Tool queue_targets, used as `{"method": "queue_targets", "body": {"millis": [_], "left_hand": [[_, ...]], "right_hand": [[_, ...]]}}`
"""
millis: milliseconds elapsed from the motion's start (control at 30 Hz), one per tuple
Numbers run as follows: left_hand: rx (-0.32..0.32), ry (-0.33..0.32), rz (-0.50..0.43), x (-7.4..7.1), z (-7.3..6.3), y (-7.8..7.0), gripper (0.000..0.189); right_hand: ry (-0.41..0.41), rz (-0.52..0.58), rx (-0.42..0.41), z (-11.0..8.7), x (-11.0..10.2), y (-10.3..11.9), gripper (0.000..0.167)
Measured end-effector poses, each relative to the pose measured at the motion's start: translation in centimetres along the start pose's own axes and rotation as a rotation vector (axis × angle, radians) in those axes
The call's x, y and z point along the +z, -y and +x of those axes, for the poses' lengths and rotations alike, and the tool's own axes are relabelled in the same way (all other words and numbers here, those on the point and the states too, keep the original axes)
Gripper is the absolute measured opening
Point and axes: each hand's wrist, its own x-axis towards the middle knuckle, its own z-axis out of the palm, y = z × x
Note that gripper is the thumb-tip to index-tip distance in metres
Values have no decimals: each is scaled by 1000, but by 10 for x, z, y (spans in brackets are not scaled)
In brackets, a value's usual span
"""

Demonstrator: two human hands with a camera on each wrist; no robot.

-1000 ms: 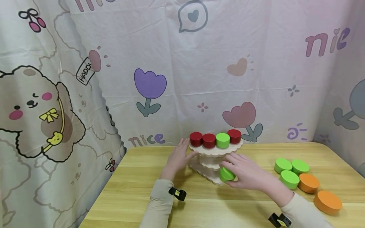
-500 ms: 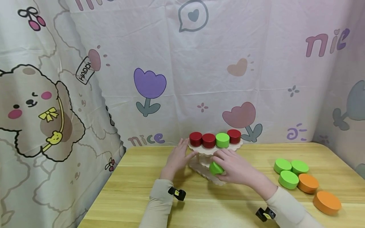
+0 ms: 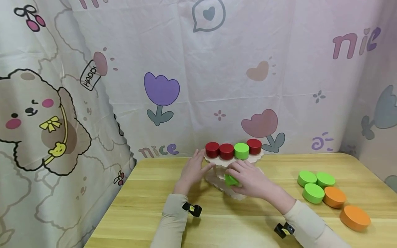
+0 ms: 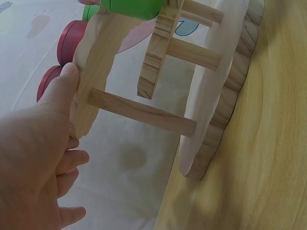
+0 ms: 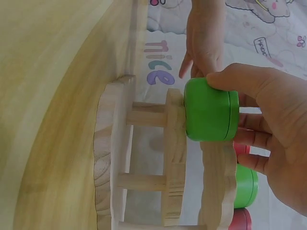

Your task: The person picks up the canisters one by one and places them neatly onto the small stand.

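A three-tier wooden stand (image 3: 221, 161) with scalloped edges stands upright on the table. My right hand (image 3: 249, 177) pinches a green round block (image 5: 208, 110) between thumb and fingers. The block's underside is right at the edge of the middle tier (image 5: 173, 191), below the top tier. My left hand (image 3: 193, 172) touches the stand's left side; in the left wrist view its thumb (image 4: 64, 88) lies against the top tier's rim, the other fingers reaching past it. Three red round blocks (image 3: 226, 152) and one green block (image 3: 241, 151) sit in a row on the top tier.
On the right of the wooden table (image 3: 149, 206) stand three green blocks (image 3: 313, 193) in a cluster, with an orange disc (image 3: 334, 197) beside them and another orange disc (image 3: 355, 218) nearer. A printed curtain (image 3: 201, 75) hangs behind the table and along the left side.
My right hand has moved left and a little upward with the green block, in to the stand's middle tier. The left hand keeps its place at the stand's side.
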Motion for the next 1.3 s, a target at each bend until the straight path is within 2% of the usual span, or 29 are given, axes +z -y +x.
{"method": "queue_targets", "body": {"millis": [467, 700, 867, 1300], "left_hand": [[11, -18, -2, 0, 0, 1, 85], [13, -19, -5, 0, -1, 0, 84], [9, -16, -7, -2, -2, -2, 84], [6, -14, -11, -2, -2, -2, 85]], "right_hand": [[-21, -17, -17, 1, 3, 1, 38], [-76, -59, -30, 0, 7, -2, 37], [-109, -74, -18, 0, 9, -2, 36], [-128, -56, 0, -4, 3, -5, 36]]}}
